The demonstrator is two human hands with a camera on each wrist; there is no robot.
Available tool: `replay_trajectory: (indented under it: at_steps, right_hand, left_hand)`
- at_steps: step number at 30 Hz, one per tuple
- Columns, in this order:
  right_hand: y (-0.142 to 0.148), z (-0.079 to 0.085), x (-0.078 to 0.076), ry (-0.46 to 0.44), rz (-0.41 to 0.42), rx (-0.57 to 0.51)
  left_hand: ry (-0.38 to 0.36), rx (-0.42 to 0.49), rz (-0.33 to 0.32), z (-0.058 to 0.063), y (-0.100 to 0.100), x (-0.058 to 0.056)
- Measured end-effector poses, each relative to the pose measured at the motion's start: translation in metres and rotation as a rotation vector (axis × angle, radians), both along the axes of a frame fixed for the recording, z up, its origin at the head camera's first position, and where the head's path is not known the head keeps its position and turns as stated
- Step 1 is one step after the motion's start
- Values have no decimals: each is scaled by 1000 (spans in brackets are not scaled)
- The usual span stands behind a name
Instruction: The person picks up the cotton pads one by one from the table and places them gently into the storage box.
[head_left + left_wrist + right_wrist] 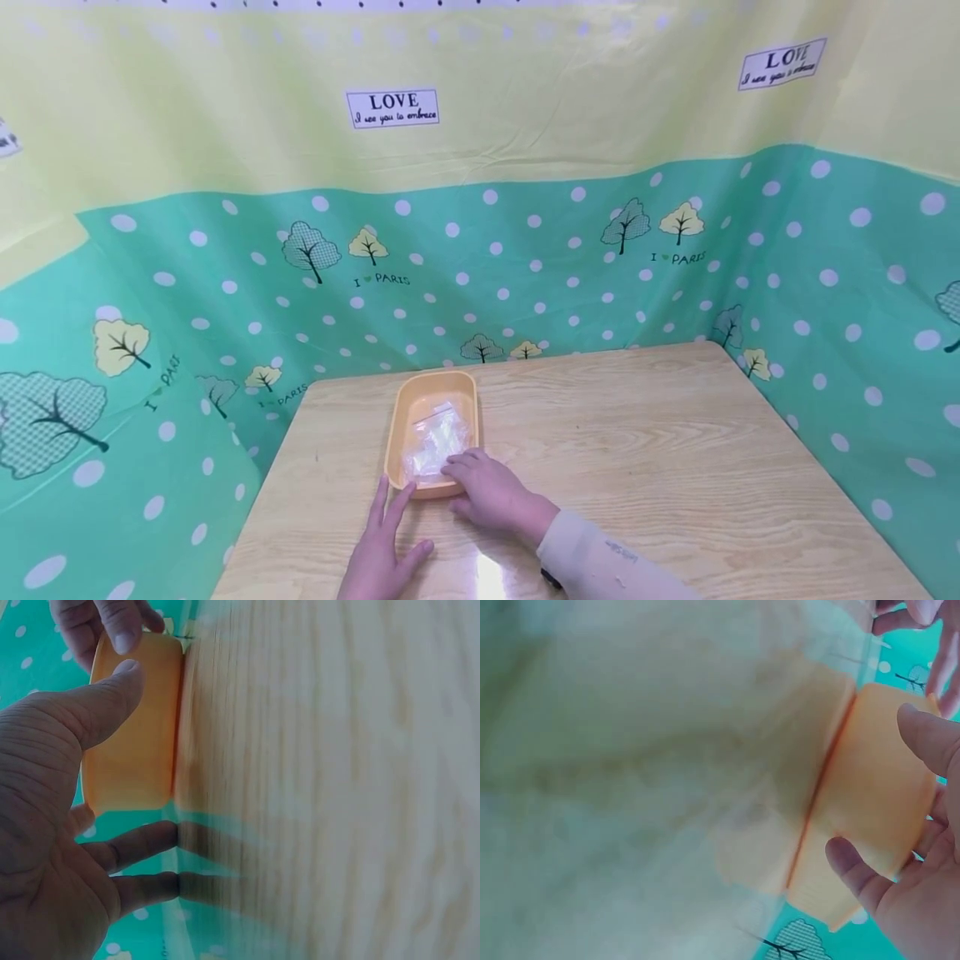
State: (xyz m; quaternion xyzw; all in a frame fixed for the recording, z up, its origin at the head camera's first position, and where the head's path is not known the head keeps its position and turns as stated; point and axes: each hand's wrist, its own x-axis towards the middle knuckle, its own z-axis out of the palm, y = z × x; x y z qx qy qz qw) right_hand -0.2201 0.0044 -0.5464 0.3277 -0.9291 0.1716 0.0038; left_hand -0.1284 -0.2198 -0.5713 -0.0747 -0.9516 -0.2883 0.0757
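Observation:
An orange rectangular tray (435,393) stands on the table with crumpled clear plastic bags (438,439) inside it. At its near left corner is my left hand (381,554), two fingertips right at the rim and the thumb spread apart. In the left wrist view, the left hand (64,832) has its fingers extended beside the tray wall (135,750). My right hand (491,493) lies over the near right corner, its fingers reaching over the rim beside the bags. The right wrist view shows the right hand (922,900) with thumb and little finger spread along the tray's outer wall (870,780).
The wood-grain table (637,450) extends to the right of the tray. A green and yellow patterned curtain (517,250) hangs along the back and both sides, close behind the tray's far end. A light sleeve (600,558) covers the right forearm.

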Motion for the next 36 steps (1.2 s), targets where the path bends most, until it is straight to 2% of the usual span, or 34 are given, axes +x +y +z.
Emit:
replay_trajectory:
  at_steps: [7,11,15,19,22,27,31,36]
  right_hand:
    - [14,19,7,-40,-26,-54]
    - [36,26,11,-79,-67,-108]
    - [73,26,12,-119,-138,-159]
    - [123,26,11,-114,-254,-185]
    - [162,23,8,-83,-333,-195]
    - [215,21,0,-4,-402,-179]
    - [245,25,-4,-3,-450,-150]
    - [270,26,-4,-40,-509,-123]
  left_hand:
    - [11,0,-3,0,3,-1]
    - [3,3,-11,1,5,-3]
    - [-28,15,-21,3,8,-5]
    - [-70,24,-16,3,10,-7]
    - [-107,25,-2,4,8,-7]
    - [-124,26,10,7,-3,-5]
    - [-139,3,17,12,-10,-4]
    - [-165,-65,27,27,-24,-5]
